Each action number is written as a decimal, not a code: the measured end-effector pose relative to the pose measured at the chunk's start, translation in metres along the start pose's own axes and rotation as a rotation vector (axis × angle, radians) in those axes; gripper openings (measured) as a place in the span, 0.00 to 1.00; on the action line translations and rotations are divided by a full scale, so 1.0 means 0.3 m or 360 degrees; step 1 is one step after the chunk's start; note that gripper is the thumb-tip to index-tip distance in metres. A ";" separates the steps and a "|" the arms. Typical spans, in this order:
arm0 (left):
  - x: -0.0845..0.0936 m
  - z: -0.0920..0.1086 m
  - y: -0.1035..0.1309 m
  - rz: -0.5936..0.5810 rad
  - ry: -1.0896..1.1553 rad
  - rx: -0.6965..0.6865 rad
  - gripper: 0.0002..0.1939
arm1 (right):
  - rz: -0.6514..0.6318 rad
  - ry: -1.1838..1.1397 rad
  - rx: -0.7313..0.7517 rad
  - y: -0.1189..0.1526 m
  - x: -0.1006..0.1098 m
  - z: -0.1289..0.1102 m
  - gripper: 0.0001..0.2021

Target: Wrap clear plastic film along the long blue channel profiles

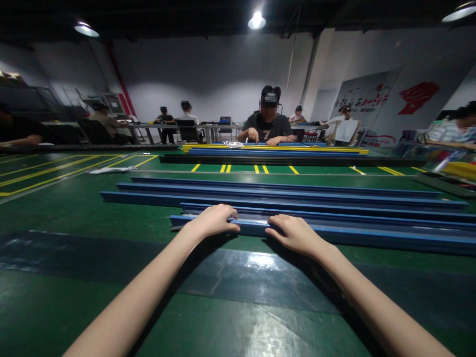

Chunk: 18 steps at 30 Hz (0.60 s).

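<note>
A long blue channel strip (372, 237) lies crosswise on the green table (85, 297), directly in front of me. My left hand (216, 219) grips its near wall toward the left end, thumb outside and fingers curled over the inner side. A short way to the right, my right hand (293, 232) pinches the same wall in a similar way. Between the two hands, a glossy bright patch shows inside the channel; whether it is film or a reflection I cannot tell. The fingertips inside the channel are partly hidden.
More blue strips (156, 197) lie parallel behind. Beyond them are a black bar (282, 160) and a yellow strip (327, 149). A clear plastic sheet (230, 277) lies under my forearms. Opposite sits a person (266, 126). A tray (446, 184) stands at the right.
</note>
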State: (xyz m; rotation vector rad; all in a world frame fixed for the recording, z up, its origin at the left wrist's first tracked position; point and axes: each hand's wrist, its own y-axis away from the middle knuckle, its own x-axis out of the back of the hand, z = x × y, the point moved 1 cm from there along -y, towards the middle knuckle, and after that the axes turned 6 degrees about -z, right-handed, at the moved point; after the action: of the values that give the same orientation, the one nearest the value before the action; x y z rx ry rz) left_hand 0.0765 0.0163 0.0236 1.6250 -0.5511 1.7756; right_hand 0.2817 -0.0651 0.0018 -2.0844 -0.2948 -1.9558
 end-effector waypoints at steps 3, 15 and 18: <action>0.007 -0.038 0.012 -0.0055 0.0110 0.0006 0.18 | -0.0005 0.0042 0.0029 -0.027 0.002 -0.014 0.14; 0.049 -0.101 0.041 -0.0096 0.0132 0.0087 0.11 | 0.0062 0.0030 0.0178 -0.127 0.003 -0.105 0.11; 0.053 -0.100 0.046 -0.0071 0.0096 0.0089 0.10 | 0.0050 0.0024 0.0179 -0.137 -0.002 -0.110 0.09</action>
State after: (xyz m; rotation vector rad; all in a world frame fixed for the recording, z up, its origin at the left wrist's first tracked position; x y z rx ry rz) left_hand 0.0455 0.0307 0.0368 1.6033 -0.4380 1.8155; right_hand 0.2371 -0.0371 0.0053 -1.9915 -0.3583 -1.8906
